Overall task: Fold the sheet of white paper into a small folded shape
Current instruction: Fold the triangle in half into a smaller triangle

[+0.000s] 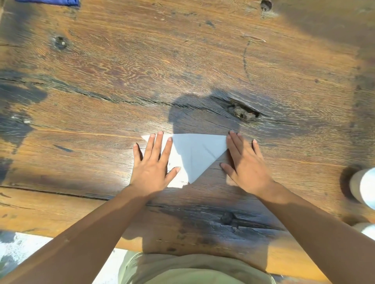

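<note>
**White paper lies as a flat triangle under two spread hands**

Head view: wood fills nearly the whole frame, a weathered brown table (182,60) with dark stains, long cracks and a rough knot (243,112) just beyond the hands. The paper (194,154) lies flat on the table near the person's edge, folded into a triangle. Its long straight edge is on the far side and its point aims back at the person. Faint crease lines cross its middle. Its left part is bright in the sun; the middle and right part sit in a rounded shadow.

The left hand (154,164) lies palm down on the left part of the paper, fingers straight and fanned wide, thumb stretched out towards the triangle's point. It holds nothing; it presses flat. The right hand (245,162) is also palm down with straight fingers, resting mostly on the bare wood. Its fingers touch the paper's right corner and its thumb lies just beside the slanted edge. Both bare forearms reach in from the lower corners.

At the right edge stands a pale cylinder (363,184), well apart from the paper. A strip of blue cloth (50,2) shows at the far left corner. An olive garment (192,269) fills the bottom centre.
</note>
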The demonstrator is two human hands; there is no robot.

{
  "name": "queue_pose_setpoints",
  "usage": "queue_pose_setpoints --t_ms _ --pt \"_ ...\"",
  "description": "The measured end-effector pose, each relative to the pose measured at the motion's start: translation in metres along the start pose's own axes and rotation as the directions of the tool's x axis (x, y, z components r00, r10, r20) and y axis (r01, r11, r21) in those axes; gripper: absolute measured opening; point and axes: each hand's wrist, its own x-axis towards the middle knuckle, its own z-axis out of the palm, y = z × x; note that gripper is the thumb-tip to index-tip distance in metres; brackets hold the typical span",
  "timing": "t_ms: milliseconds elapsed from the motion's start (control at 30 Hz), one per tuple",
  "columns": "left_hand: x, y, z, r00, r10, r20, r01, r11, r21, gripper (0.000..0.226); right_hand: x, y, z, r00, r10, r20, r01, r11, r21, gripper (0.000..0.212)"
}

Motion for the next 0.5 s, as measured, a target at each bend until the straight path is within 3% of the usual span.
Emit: queue_pose_setpoints --t_ms 500 --pt "-0.014 -0.019 -0.007 0.999 -0.04 0.021 0.04 0.999 -0.011 0.075 -0.002 0.011 0.006 0.999 -0.027 0.024 0.027 1.0 0.016 0.074"
